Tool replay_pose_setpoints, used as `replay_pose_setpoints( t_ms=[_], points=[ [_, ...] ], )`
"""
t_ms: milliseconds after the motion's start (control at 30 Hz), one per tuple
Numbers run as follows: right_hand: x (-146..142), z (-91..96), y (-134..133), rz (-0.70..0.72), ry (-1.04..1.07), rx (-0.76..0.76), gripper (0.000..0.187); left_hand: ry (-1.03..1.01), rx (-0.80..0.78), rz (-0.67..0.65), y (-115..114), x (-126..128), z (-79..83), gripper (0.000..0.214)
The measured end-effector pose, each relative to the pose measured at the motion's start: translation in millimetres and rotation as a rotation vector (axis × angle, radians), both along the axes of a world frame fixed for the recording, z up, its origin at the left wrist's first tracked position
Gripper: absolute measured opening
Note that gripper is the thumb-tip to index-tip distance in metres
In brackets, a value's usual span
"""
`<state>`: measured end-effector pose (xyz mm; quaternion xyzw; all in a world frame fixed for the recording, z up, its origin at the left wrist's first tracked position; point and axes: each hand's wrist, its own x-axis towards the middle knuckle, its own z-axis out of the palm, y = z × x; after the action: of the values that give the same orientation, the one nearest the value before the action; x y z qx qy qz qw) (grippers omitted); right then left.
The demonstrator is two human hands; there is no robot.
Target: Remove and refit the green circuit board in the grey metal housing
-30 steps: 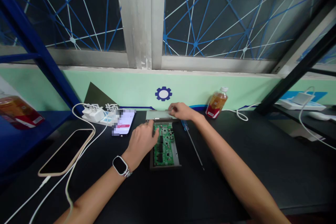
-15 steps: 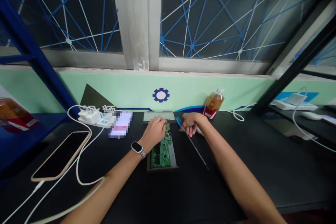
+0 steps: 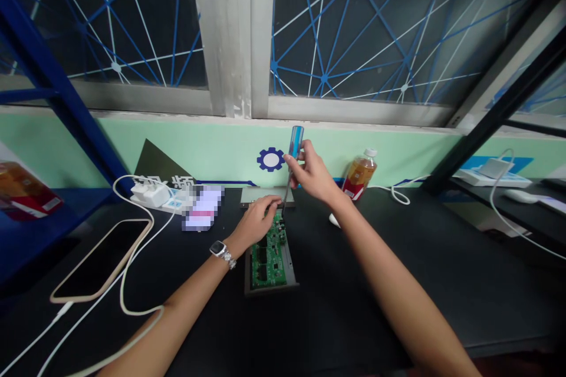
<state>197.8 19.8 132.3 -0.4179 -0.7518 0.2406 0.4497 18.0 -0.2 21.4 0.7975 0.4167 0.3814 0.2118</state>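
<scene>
Blue-handled screwdriver (image 3: 296, 140) is held near-upright in the right grip (image 3: 310, 172), shaft pointed down toward the far end of the green circuit board (image 3: 271, 254) on the tabletop (image 3: 340, 318). Left grip (image 3: 257, 221) is placed over the board; whether anything's pinched can't be told.

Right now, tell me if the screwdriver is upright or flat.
Upright, leaning slightly: its blue handle sits above the shaft in the right hand.

Bottle (image 3: 361, 174) near green wall (image 3: 221, 156); tan-cased phone (image 3: 102, 259) lying flat
</scene>
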Motion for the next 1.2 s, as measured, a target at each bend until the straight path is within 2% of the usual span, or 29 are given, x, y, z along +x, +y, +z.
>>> replay_pose_setpoints(
  t_ms=[133, 267, 433, 667, 967, 1067, 1200],
  points=[
    [-10, -11.4, 1, -0.008, -0.02, 0.048, 0.029, -0.157, -0.116, -0.083, 4, -1, 2.8, 0.035],
    [-14, -17.2, 1, 0.004, -0.046, 0.052, 0.029, -0.251, -0.147, -0.128, 10, -2, -0.5, 0.027],
    [-16, -18.5, -1, 0.013, -0.096, 0.036, 0.029, -0.267, -0.17, -0.076, 13, -3, -2.3, 0.023],
    [-16, -21.0, -1, 0.034, -0.095, 0.025, 0.027, -0.28, -0.189, -0.072, 13, -2, -2.1, 0.021],
    [-12, -18.6, 4, 0.155, -0.056, 0.02, 0.021, -0.245, -0.171, -0.022, 13, -2, -5.3, 0.021],
    [-12, -19.9, 4, 0.095, -0.079, 0.011, 0.025, -0.237, -0.159, -0.009, 14, -2, -6.0, 0.019],
    [-14, -25.8, 7, -0.104, -0.104, 0.091, 0.037, -0.224, -0.145, 0.01, 13, -1, -6.0, 0.017]
  ],
)
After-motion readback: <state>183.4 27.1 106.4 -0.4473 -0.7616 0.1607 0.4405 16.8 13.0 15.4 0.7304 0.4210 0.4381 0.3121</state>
